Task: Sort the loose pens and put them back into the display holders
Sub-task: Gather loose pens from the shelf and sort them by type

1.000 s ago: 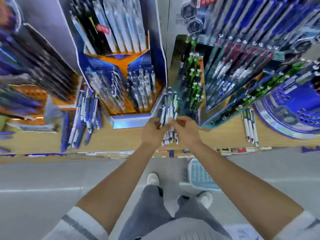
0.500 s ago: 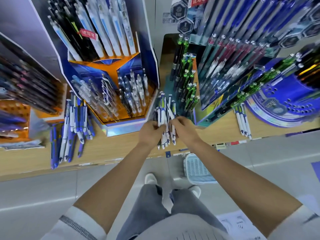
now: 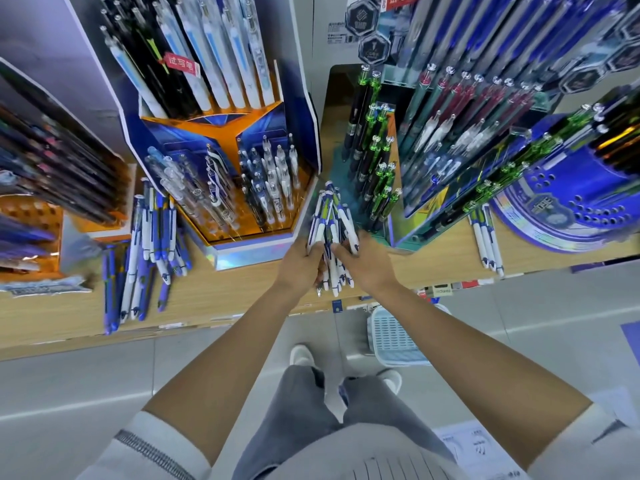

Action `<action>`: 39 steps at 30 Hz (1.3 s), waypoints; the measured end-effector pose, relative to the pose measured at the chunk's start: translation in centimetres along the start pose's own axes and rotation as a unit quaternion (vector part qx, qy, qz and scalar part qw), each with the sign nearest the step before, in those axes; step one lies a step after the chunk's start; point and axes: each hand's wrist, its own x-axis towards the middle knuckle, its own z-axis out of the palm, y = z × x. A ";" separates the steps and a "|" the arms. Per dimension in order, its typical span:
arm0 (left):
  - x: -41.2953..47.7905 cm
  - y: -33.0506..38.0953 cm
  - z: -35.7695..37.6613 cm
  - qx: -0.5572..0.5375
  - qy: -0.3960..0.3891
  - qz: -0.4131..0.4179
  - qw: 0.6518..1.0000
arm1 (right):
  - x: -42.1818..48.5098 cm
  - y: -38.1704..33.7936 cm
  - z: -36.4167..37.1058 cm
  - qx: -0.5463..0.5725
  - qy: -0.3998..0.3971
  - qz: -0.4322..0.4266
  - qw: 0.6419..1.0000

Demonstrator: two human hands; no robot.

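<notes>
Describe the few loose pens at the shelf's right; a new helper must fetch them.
On the wooden shelf, find the round blue holed display at the right end. Left of it lie three white-and-blue pens, side by side, tips toward the front edge. Unlike the pile at left or the held bundle, they are few and parallel.

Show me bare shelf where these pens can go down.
Bare shelf lies before the hexagonal holder, between the loose pen pile and the left hand gripping the handful of pens. Another strip runs from the right hand to three pens. Behind is crowded.
</notes>
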 end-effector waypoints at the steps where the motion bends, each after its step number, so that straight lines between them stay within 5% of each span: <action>1: -0.1 -0.1 0.0 0.000 -0.008 0.003 1.000 | 0.0 0.1 0.0 -0.012 0.001 -0.007 1.000; 26: -4.0 -1.6 1.5 -0.065 0.045 0.084 0.993 | -4.1 4.5 -2.8 0.137 -0.067 -0.117 0.981; 39: -12.4 -3.6 16.9 -0.097 0.123 0.147 0.977 | -10.0 16.4 -13.3 0.164 -0.116 -0.144 0.969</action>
